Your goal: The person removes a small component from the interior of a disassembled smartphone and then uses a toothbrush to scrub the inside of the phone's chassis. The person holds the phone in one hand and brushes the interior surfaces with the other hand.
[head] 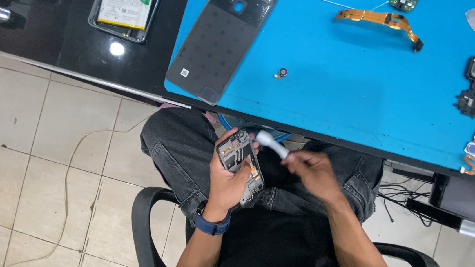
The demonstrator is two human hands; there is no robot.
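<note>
A: Layout report, please.

B: I see the blue work mat [331, 84] covering the table; the dark back cover [220, 39] lies at its near-left corner, the orange flex cable [377, 19] near the far edge, apparently set aside as removed parts.

A: And the hands?

B: Over the lap, my left hand [227, 178] wraps its fingers around the stripped phone frame [240, 163], tilted toward the camera, probably for access. My right hand [312, 170], blurred, pinches a white tool [273, 144], tip at the frame's top edge.
</note>
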